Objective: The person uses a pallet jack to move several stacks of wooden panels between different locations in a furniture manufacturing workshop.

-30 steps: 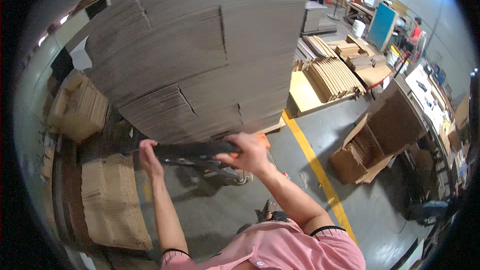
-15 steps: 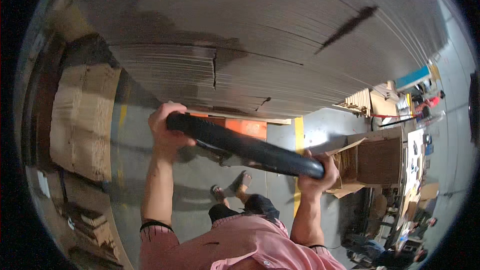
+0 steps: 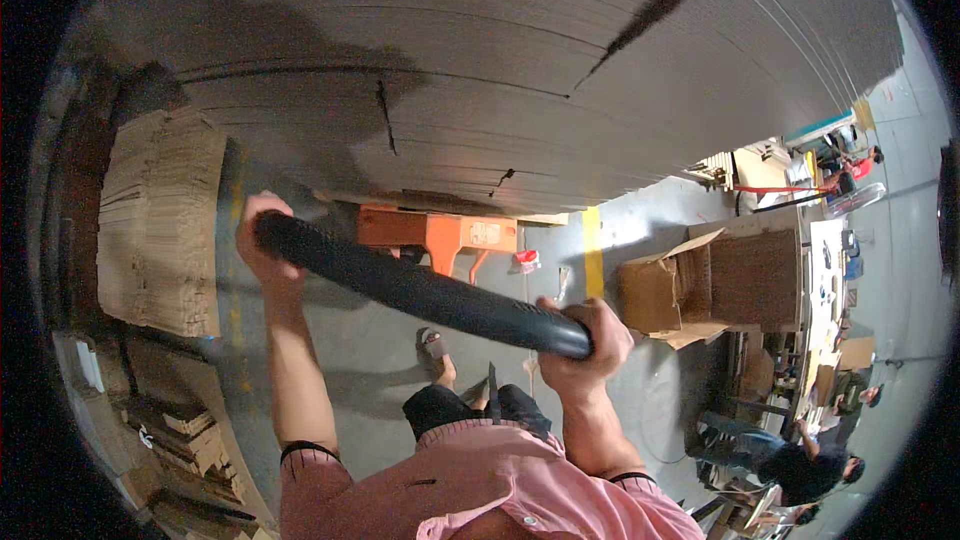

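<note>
The left grip (image 3: 260,256) holds one end of a black bar (image 3: 422,287), whose long axis slants between the grips, past an orange frame (image 3: 442,238) beyond it, to the right grip (image 3: 596,364), closed round the opposite end, nearer the torso (image 3: 460,475).

A grey floor (image 3: 370,375) lies underfoot, crossed at one o'clock from the wearer by a yellow line (image 3: 594,250). On it, an orange frame (image 3: 442,237) stands at twelve o'clock, with a red packet (image 3: 526,259) lying just beside; a sandaled foot (image 3: 433,344) rests at eleven. At two o'clock, beyond an open cardboard box (image 3: 660,285), a white-topped workbench (image 3: 826,238) bears objects too small to tell.
</note>
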Demonstrator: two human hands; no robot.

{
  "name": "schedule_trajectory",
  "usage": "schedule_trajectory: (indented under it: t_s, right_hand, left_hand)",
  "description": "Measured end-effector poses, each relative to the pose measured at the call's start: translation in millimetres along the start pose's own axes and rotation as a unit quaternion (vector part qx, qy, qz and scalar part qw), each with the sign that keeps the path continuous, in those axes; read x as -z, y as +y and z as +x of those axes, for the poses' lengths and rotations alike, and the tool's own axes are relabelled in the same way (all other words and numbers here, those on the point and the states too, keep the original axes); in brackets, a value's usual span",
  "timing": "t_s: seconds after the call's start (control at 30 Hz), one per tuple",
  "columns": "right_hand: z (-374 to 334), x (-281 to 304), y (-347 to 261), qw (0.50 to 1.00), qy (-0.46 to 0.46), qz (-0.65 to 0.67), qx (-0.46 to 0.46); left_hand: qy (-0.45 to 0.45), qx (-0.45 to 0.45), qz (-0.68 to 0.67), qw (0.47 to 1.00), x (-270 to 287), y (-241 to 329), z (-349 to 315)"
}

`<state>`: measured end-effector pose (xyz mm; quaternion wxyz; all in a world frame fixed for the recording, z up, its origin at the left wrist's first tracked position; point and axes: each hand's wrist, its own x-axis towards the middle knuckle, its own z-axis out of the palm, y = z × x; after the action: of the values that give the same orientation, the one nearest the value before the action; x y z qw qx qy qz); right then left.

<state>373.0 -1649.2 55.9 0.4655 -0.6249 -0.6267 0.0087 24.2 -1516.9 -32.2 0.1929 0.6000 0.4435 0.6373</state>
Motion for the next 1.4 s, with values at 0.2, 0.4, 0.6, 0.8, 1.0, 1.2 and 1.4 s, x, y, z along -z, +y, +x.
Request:
schedule_trajectory:
  t_s: [0.2, 0.4, 0.6, 0.8, 1.0, 1.2, 1.4]
  right_hand:
    - [28, 9, 50, 0.980, 0.067, 0.121, 0.145]
    - [33, 2, 97, 0.970, 0.194, 0.087, 0.115]
    - [26, 1, 85, 0.981, 0.136, 0.141, -0.003]
    - [32, 2, 90, 0.975, 0.156, 0.154, 0.042]
    - [23, 6, 85, 0.981, 0.136, 0.127, 0.056]
    - [28, 12, 74, 0.981, 0.123, 0.132, 0.074]
    - [37, -4, 70, 0.978, 0.123, 0.149, 0.083]
  left_hand:
    - [0.181, 0.059, 0.099, 0.977, 6, 96, -100]
    - [0.169, 0.036, 0.312, 0.934, -24, 191, -218]
    - [0.218, 0.017, 0.312, 0.924, -41, 194, -199]
    - [0.282, 0.011, 0.389, 0.877, -28, 183, -208]
    - [0.321, 0.010, 0.309, 0.895, -1, 167, -198]
    - [0.265, -0.011, 0.340, 0.902, 28, 140, -172]
    - [0.285, 0.002, 0.290, 0.914, 36, 103, -136]
